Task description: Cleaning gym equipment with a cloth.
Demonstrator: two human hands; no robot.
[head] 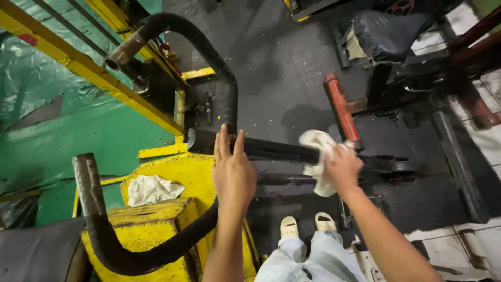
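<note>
A black bar (271, 150) is steadied by the left hand (233, 169), fingers laid flat and extended. A white rag (318, 156) is clamped in the right hand (342, 168) against the bar. Hands are held apart.

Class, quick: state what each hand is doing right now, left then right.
Left hand: open, fingers flat against the black bar.
Right hand: closed, holding a white cloth against the same bar.

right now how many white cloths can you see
2. One white cloth is bunched in the right hand against the black bar; the other cloth lies on the yellow frame, left of the left hand. More may be hidden.
</note>
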